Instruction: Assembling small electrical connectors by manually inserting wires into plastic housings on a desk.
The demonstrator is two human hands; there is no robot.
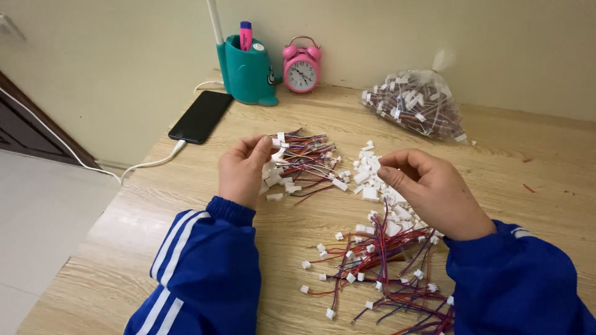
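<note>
Wire leads with small white plugs (307, 158) lie in a loose heap on the wooden bench (186, 205), just in front of the left hand (243, 167). The left hand's fingers are closed on a few leads at the near edge of that heap, thumb on top. The right hand (434, 192) sits over a scatter of loose white plugs (371, 174); its thumb and forefinger are pinched together, what they grip is too small to tell. Below the right hand, a second spread of red and purple leads (379, 267) lies flat, reaching the near edge of the view. Both arms in blue sleeves with white stripes. Further back: clear bag of more leads (415, 104), pink alarm clock (302, 67), teal pen holder (247, 71), and a black phone (200, 116) with a white cable plugged in, well apart from the hands.
</note>
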